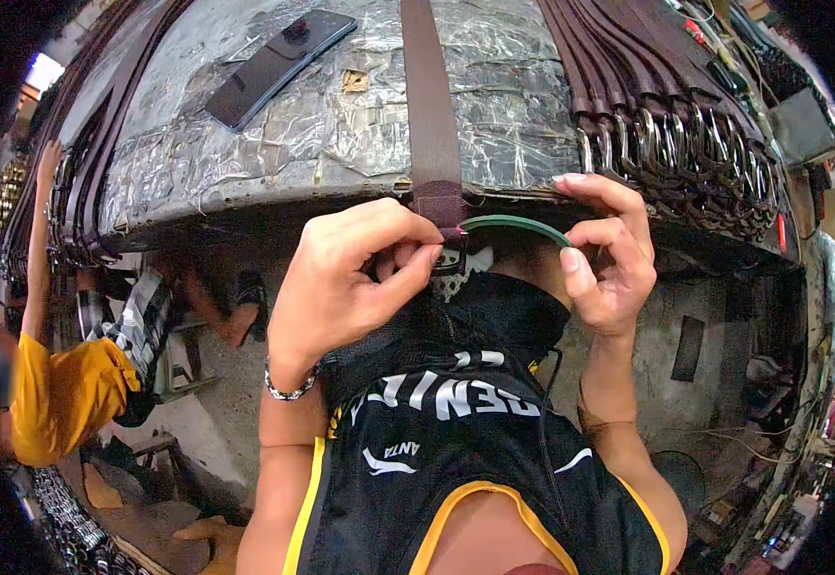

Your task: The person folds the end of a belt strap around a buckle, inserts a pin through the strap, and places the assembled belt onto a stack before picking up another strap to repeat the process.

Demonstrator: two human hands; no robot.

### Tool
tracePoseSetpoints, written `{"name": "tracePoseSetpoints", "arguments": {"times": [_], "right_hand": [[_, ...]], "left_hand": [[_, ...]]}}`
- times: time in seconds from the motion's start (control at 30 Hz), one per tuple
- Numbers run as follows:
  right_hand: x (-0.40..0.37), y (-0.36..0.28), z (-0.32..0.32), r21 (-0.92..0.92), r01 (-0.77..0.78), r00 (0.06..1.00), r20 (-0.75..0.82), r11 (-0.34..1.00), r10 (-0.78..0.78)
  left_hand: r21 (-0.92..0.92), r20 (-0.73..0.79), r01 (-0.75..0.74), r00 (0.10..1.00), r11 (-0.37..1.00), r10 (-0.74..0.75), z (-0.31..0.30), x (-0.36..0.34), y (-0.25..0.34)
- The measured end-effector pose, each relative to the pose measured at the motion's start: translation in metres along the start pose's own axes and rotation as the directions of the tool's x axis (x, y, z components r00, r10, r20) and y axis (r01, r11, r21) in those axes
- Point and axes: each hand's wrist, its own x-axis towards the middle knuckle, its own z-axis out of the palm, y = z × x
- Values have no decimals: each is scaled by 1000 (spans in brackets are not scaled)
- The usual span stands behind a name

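Observation:
A brown leather belt (431, 105) runs down over the table's near edge, with its stitched end and dark buckle (450, 261) hanging below. My left hand (346, 278) is closed at this end, thumb and forefinger pinching beside the buckle. My right hand (614, 254) pinches a curved green piece of mosquito coil (518, 222) between thumb and fingers. The coil's far tip shows a pinkish-red spot and meets or nearly meets the belt's stitched end. Part of the buckle is hidden by my left fingers.
A phone (281, 69) lies on the plastic-covered table (360, 144). Several belts with metal buckles (676, 144) hang over the edge at right, more belts (87, 192) at left. A person in a yellow shirt (68, 393) reaches toward the left belts.

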Motion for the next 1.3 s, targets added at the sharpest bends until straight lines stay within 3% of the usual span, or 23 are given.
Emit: {"name": "tracePoseSetpoints", "arguments": {"times": [0.4,0.47,0.6,1.3], "right_hand": [[1,-2,0,22,-6,1000,-10,1000,6],[0,-2,2,100,-31,998,-54,994,36],[1,-11,10,244,-66,985,-138,968,102],[6,-13,40,-28,-3,991,-135,1000,0]], "left_hand": [[-31,-17,7,1000,999,-8,-6,-1,1],[-22,-55,-5,998,1000,3,-11,-2,-3],[1,-133,110,985,994,-109,-21,-5,-1],[-62,-177,91,979,994,-101,-26,-8,-3]]}}
